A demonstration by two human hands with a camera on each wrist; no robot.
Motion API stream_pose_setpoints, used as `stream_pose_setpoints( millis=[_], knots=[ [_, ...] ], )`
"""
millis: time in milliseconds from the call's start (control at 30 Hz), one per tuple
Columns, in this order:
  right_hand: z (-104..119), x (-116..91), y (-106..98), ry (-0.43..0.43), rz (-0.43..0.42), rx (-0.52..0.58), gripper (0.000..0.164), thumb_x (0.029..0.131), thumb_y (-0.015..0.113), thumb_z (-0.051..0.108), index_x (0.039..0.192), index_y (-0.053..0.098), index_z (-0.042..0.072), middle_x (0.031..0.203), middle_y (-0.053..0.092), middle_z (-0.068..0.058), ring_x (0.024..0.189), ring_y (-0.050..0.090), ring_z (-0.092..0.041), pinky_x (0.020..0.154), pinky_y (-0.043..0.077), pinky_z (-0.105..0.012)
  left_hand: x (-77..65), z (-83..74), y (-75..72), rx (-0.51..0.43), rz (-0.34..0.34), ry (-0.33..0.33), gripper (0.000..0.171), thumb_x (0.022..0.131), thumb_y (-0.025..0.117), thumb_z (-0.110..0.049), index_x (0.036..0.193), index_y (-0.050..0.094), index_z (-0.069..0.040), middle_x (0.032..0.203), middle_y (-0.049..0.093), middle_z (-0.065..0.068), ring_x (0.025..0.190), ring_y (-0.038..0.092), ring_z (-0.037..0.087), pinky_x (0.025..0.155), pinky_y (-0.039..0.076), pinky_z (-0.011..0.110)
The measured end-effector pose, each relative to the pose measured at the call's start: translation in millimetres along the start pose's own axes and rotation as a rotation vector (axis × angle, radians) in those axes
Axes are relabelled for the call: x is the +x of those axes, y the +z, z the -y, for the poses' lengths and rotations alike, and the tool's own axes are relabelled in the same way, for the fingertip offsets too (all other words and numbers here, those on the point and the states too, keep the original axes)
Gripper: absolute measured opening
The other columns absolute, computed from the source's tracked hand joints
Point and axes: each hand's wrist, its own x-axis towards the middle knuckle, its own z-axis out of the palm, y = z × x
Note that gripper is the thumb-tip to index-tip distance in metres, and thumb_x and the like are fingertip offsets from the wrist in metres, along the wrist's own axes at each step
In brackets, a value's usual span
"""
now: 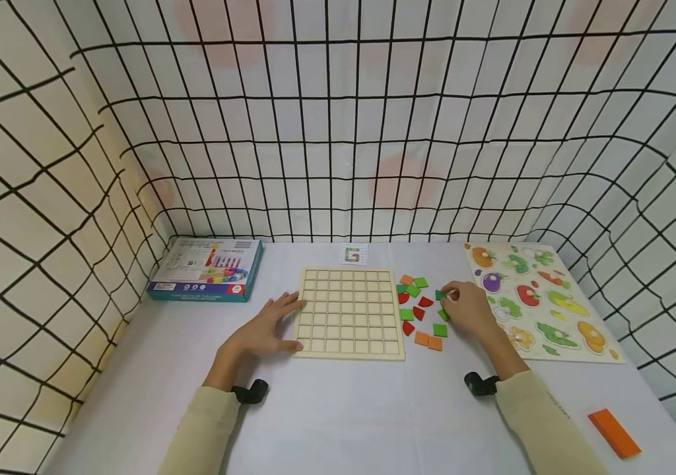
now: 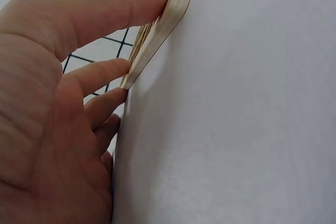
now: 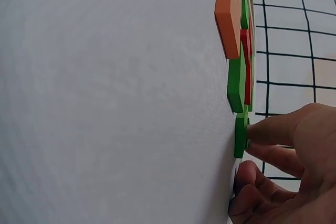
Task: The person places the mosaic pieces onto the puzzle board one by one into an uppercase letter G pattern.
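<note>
A pale wooden grid board lies flat in front of me. My left hand rests at its left side with fingers spread, thumb near the lower corner and fingertips at the edge; the left wrist view shows the thumb on the rim. Right of the board are loose tiles: green squares, orange squares and red quarter-rounds. My right hand pinches a small dark green tile at the group's right side. Just below its fingertips lies a green tile.
A card with a letter G pattern lies behind the board. A boxed set is at the back left. To the right lies a vegetable puzzle board, and nearer, an orange block. Black wire mesh surrounds the table.
</note>
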Motion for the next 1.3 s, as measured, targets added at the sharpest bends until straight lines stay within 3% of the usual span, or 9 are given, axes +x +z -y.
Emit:
stream_pose_setpoints(
  millis=[167, 300, 433, 733, 1000, 1300],
  knots=[
    [0.6, 0.7, -3.6, 0.052, -0.006, 0.011, 0.042, 0.095, 0.071, 0.035, 0.113, 0.064, -0.003, 0.095, 0.06, -0.016, 0.086, 0.054, -0.028, 0.07, 0.045, -0.034, 1.4, -3.2, 0.3, -0.009, 0.004, 0.0, 0.092, 0.081, 0.081, -0.034, 0.16, 0.039, -0.014, 0.172, 0.021, 0.014, 0.16, 0.011, 0.04, 0.13, 0.004, 0.06],
    [2.0, 1.2, -6.2, 0.058, 0.0, 0.014, 0.038, 0.095, 0.071, 0.032, 0.107, 0.064, -0.003, 0.089, 0.059, -0.013, 0.081, 0.053, -0.026, 0.066, 0.042, -0.031, 2.3, -4.4, 0.8, -0.003, 0.003, 0.003, 0.092, 0.081, 0.081, -0.034, 0.16, 0.039, -0.014, 0.172, 0.021, 0.013, 0.161, 0.012, 0.038, 0.13, 0.005, 0.058],
    [0.8, 0.6, -6.8, 0.06, 0.003, 0.01, 0.037, 0.095, 0.071, 0.029, 0.112, 0.065, -0.004, 0.093, 0.06, -0.015, 0.084, 0.053, -0.026, 0.069, 0.043, -0.033, 2.8, -4.7, 1.0, 0.015, -0.008, 0.011, 0.092, 0.08, 0.081, -0.034, 0.159, 0.04, -0.013, 0.172, 0.023, 0.014, 0.16, 0.014, 0.039, 0.13, 0.007, 0.059],
    [-0.4, -0.6, -6.4, 0.082, -0.014, 0.029, 0.036, 0.095, 0.069, 0.026, 0.112, 0.067, -0.006, 0.101, 0.065, -0.02, 0.091, 0.056, -0.03, 0.076, 0.049, -0.038, 4.3, -6.3, 1.6, 0.022, -0.05, -0.033, 0.098, 0.073, 0.084, -0.047, 0.158, 0.044, -0.016, 0.17, 0.029, 0.01, 0.157, 0.024, 0.039, 0.123, 0.026, 0.065],
    [7.6, 3.4, -5.8, -0.005, -0.051, 0.075, 0.037, 0.096, 0.066, 0.023, 0.118, 0.068, -0.006, 0.106, 0.068, -0.021, 0.092, 0.06, -0.029, 0.075, 0.05, -0.035, 7.9, -5.7, -0.7, 0.057, -0.039, -0.044, 0.113, 0.067, 0.086, -0.061, 0.16, 0.039, -0.019, 0.172, 0.024, 0.008, 0.16, 0.017, 0.036, 0.127, 0.018, 0.063],
    [43.4, 5.1, 7.9, -0.007, -0.014, 0.112, 0.038, 0.097, 0.065, 0.025, 0.125, 0.067, -0.002, 0.111, 0.064, -0.017, 0.091, 0.057, -0.027, 0.072, 0.048, -0.03, 8.0, 2.0, 1.6, 0.086, -0.038, 0.016, 0.099, 0.081, 0.077, -0.058, 0.161, 0.038, -0.015, 0.173, 0.02, 0.01, 0.16, 0.016, 0.036, 0.13, 0.012, 0.058]
  ],
)
